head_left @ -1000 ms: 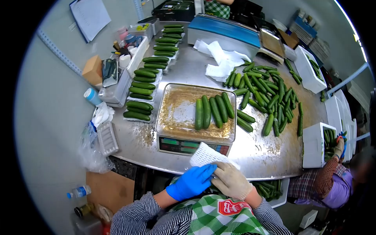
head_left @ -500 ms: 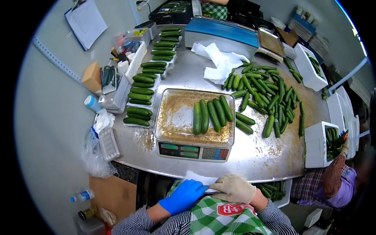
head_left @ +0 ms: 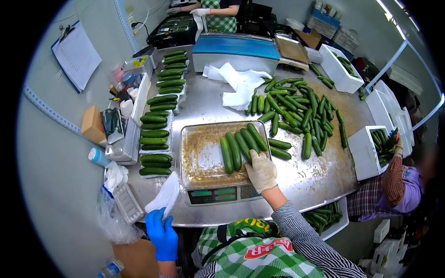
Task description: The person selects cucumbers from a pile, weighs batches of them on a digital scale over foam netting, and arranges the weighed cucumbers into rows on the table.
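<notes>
My left hand (head_left: pixel 162 234), in a blue glove, pinches the lower end of a white textured sheet (head_left: pixel 165 193) over the table's front edge. Several green cucumbers (head_left: pixel 241 146) lie side by side on the metal pan of a weighing scale (head_left: pixel 199 160). At their near ends is my right hand (head_left: pixel 262 170), in a pale knitted glove, its fingers closed around the tip of one cucumber. Part of its grip is hidden by the glove. Left of the scale, more cucumbers (head_left: pixel 154 133) lie in small groups on white sheets along the table.
A large pile of cucumbers (head_left: pixel 306 111) covers the right of the steel table (head_left: pixel 324 178). Crumpled white sheets (head_left: pixel 236 83) lie before a blue-topped machine (head_left: pixel 236 46). White foam boxes (head_left: pixel 364 157) line the right side, where a person's gloved hand (head_left: pixel 398 146) reaches in. Another person works behind.
My hands have separated from near my apron. The left has carried the white sheet leftward to the table's edge; the right has reached forward to the cucumbers on the scale. The view has shifted.
</notes>
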### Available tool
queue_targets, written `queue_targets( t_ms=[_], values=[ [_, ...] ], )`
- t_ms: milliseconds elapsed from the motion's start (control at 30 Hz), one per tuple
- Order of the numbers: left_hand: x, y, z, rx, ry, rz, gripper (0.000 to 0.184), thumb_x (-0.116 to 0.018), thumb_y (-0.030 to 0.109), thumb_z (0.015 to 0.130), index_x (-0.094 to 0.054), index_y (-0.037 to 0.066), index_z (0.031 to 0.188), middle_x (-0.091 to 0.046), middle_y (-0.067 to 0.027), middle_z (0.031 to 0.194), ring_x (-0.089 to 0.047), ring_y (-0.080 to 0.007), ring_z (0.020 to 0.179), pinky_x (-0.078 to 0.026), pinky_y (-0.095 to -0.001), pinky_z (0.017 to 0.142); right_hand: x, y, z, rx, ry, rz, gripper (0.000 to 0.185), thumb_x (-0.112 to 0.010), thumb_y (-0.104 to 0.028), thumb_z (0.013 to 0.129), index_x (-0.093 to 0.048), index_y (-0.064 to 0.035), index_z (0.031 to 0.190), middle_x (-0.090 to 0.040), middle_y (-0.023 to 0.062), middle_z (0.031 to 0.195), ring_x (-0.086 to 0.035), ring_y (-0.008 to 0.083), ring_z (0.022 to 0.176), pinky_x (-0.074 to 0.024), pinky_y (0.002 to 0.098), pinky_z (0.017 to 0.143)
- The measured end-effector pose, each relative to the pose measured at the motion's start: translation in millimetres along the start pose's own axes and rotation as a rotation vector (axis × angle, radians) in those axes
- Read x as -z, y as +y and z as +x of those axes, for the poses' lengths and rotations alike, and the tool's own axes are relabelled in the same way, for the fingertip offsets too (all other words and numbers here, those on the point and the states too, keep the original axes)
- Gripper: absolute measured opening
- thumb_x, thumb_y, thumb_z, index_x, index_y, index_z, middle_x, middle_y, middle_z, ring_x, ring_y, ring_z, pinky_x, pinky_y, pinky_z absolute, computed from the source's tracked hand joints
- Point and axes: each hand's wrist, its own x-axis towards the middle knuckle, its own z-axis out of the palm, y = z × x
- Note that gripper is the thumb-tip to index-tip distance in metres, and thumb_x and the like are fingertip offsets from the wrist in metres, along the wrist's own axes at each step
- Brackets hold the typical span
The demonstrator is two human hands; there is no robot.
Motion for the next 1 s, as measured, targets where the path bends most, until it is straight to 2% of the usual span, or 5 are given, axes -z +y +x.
queue_targets(
  t_ms=[267, 467, 700, 833, 1000],
  values=[
    [-4, -39, 17, 0.075, -0.056, -0.071, 0.032, -0.068, -0.005, 0.077, -0.061, -0.004, 0.108, -0.058, -0.0199, 0.107, -0.056, -0.039, 0.102, -0.045, -0.0436, 0.091, 12, 21, 29, 0.062, 0.378, -0.014, 0.036, -0.065, -0.021, 0.085, -0.06, -0.0094, 0.119, -0.065, 0.0161, 0.086, -0.064, 0.0347, 0.08, -0.0525, 0.0462, 0.073],
    [-11, -38, 43, -0.037, -0.114, -0.101, 0.033, -0.068, -0.004, 0.077, -0.063, -0.003, 0.11, -0.058, -0.0195, 0.106, -0.056, -0.0383, 0.101, -0.046, -0.0442, 0.089, -1, 50, 84, 0.081, 0.006, -0.042, 0.052, -0.064, -0.021, 0.083, -0.056, -0.0068, 0.132, -0.068, 0.019, 0.098, -0.065, 0.0388, 0.091, -0.0515, 0.0461, 0.083],
    [-15, -51, 49, 0.021, -0.118, -0.141, 0.034, -0.068, -0.004, 0.077, -0.062, -0.002, 0.11, -0.057, -0.0192, 0.107, -0.056, -0.0379, 0.1, -0.046, -0.0436, 0.089, 43, -25, 10, -0.351, 0.003, 0.858, 0.051, -0.063, -0.019, 0.084, -0.058, 0.0023, 0.13, -0.068, 0.0204, 0.105, -0.067, 0.023, 0.094, -0.0514, 0.0304, 0.086],
    [-23, -46, 53, -0.028, -0.139, -0.154, 0.034, -0.068, -0.003, 0.077, -0.062, -0.002, 0.11, -0.057, -0.0192, 0.107, -0.056, -0.0379, 0.1, -0.046, -0.0436, 0.089, 2, -63, -4, -0.069, 0.137, 0.343, 0.04, -0.063, -0.022, 0.085, -0.061, -0.0069, 0.122, -0.063, 0.0175, 0.086, -0.065, 0.0311, 0.074, -0.0538, 0.0447, 0.068],
    [-23, -47, 53, -0.02, -0.149, -0.137, 0.033, -0.069, -0.003, 0.077, -0.061, -0.003, 0.109, -0.057, -0.0197, 0.108, -0.056, -0.0383, 0.101, -0.045, -0.0435, 0.091, -10, -79, 1, 0.094, 0.193, 0.058, 0.035, -0.066, -0.027, 0.085, -0.063, -0.0091, 0.115, -0.062, 0.0145, 0.09, -0.063, 0.031, 0.078, -0.0507, 0.0459, 0.07]
  ],
)
